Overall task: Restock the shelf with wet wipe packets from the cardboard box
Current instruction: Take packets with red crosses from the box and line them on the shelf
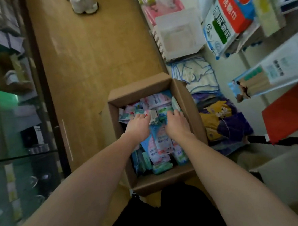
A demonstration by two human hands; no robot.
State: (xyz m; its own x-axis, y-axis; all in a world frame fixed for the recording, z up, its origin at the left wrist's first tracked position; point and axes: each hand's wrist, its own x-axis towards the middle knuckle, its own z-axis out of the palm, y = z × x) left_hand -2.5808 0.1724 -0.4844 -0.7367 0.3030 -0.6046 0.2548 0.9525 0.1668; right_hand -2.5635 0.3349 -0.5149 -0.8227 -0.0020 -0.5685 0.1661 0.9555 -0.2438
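1. Cardboard box [163,181] on the floor, open, full of wet wipe packets [160,142].
2. Left hand [138,126] and right hand [177,123] apart, both down among the packets; grip unclear.
3. Shelf [248,44] at right, beyond.

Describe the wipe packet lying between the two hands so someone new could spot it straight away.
Start at the open cardboard box on the wooden floor, beside the shelf. Both hands reach into it, the left hand and right hand, fingers down among the packets. Between the wrists lies a pink and blue packet printed 999, larger than the small green packs near the box's front wall.
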